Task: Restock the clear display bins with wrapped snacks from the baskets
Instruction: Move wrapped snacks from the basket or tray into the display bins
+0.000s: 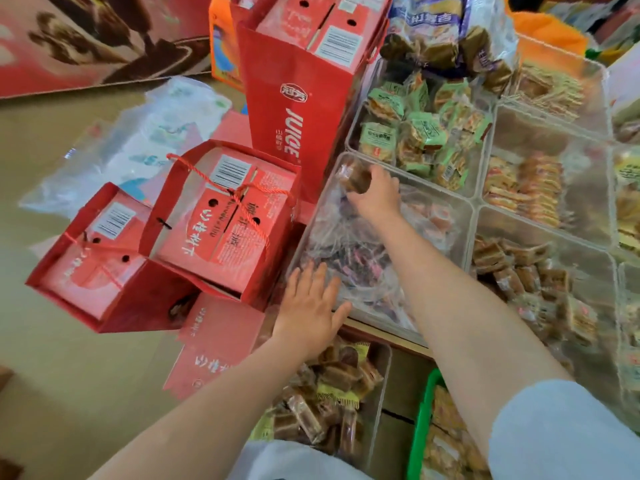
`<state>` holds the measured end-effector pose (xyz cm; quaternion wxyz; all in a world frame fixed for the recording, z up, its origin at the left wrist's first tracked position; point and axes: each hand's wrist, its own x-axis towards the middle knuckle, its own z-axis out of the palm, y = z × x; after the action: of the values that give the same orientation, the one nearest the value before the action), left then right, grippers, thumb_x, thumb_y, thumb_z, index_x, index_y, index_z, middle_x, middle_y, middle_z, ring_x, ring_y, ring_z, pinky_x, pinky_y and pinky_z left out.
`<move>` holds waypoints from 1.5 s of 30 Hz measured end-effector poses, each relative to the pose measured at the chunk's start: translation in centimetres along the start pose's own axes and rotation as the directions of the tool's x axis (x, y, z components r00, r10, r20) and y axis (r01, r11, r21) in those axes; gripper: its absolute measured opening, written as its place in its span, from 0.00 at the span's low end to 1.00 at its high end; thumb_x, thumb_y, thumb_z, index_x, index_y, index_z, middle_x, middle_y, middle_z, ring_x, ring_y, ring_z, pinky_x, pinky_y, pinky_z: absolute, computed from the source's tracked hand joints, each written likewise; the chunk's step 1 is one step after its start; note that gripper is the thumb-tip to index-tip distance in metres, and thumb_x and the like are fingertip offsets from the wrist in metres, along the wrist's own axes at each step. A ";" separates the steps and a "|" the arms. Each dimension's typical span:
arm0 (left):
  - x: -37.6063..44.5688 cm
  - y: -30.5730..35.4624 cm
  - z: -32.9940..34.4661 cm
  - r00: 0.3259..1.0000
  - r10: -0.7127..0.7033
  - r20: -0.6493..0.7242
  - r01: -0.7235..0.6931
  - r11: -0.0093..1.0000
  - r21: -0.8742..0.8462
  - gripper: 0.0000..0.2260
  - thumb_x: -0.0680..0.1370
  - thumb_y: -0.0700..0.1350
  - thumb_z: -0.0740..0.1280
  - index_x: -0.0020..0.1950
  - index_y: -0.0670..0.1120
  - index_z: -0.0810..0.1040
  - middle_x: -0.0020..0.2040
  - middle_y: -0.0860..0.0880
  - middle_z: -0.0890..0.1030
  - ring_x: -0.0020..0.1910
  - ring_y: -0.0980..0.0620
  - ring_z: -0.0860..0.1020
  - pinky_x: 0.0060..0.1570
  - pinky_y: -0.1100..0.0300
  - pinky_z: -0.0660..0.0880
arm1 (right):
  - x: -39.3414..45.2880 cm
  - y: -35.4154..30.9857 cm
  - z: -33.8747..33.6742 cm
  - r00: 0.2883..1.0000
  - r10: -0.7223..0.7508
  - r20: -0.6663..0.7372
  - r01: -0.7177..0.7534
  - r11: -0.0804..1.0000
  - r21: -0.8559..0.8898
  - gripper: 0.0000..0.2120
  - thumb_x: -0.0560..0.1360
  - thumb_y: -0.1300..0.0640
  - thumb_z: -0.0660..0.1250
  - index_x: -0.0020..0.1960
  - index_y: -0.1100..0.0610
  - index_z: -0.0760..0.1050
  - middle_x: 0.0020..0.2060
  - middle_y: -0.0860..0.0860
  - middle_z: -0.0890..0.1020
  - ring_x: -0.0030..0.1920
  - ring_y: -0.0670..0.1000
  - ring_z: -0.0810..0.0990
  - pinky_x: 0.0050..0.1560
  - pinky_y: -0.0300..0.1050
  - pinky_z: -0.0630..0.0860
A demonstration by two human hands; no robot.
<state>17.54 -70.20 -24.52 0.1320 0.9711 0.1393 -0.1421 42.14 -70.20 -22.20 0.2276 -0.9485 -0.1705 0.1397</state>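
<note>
My right hand [375, 194] reaches into the near-left clear display bin [429, 187] and grips a brown wrapped snack [353, 174] at the bin's far left corner. That bin holds purple and orange wrapped snacks [360, 265]. My left hand [311, 306] hovers with spread fingers over the bin's near left edge, holding nothing. Below it stands a clear basket [382, 375] of brown wrapped snacks [332, 386]. A green basket [420, 420] with more wrapped snacks sits to its right.
Neighbouring clear bins hold green-wrapped cakes [415, 133], orange biscuits [526, 188] and brown squares [512, 268]. Red juice gift bags [221, 220] and a tall red juice bag [298, 109] crowd the left of the bins. Clear plastic packaging [138, 140] lies on the floor.
</note>
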 end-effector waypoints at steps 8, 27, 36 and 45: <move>-0.4 0.5 -0.8 0.997 0.005 0.073 -0.005 1.000 0.005 0.32 0.82 0.63 0.36 0.82 0.49 0.47 0.82 0.45 0.46 0.81 0.44 0.41 0.76 0.46 0.34 | -12.1 4.8 -4.1 0.899 0.080 0.431 -0.429 -0.043 0.902 0.18 0.84 0.54 0.59 0.70 0.61 0.74 0.61 0.58 0.82 0.63 0.58 0.80 0.70 0.56 0.72; 0.3 17.1 -8.5 0.990 0.064 0.123 0.105 0.230 -0.967 0.17 0.78 0.49 0.71 0.65 0.54 0.72 0.58 0.46 0.79 0.55 0.49 0.81 0.53 0.53 0.80 | -23.9 16.6 -13.7 0.864 0.308 0.399 -0.444 0.092 0.891 0.26 0.83 0.39 0.56 0.61 0.59 0.79 0.45 0.59 0.83 0.30 0.52 0.76 0.28 0.43 0.68; 2.7 24.0 -5.2 0.980 -0.034 0.195 0.196 0.289 -0.937 0.12 0.77 0.44 0.73 0.59 0.45 0.79 0.50 0.42 0.83 0.42 0.50 0.84 0.36 0.61 0.81 | -27.8 24.0 -15.0 0.975 0.221 0.003 -0.186 0.815 0.549 0.30 0.74 0.47 0.75 0.71 0.48 0.67 0.61 0.45 0.75 0.62 0.44 0.72 0.57 0.38 0.71; 2.3 24.7 0.5 0.982 0.141 -0.125 -0.173 0.938 -0.299 0.33 0.82 0.59 0.58 0.82 0.45 0.50 0.81 0.43 0.53 0.80 0.44 0.53 0.77 0.50 0.53 | -27.0 29.9 -15.5 0.660 0.598 -0.455 -0.345 0.779 0.524 0.24 0.79 0.45 0.66 0.69 0.55 0.64 0.60 0.53 0.76 0.54 0.53 0.79 0.42 0.40 0.75</move>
<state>27.17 -92.72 -20.34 0.2858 0.9524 0.0883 -0.0582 30.80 -111.70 -18.23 0.4091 -0.8867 0.1998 -0.0808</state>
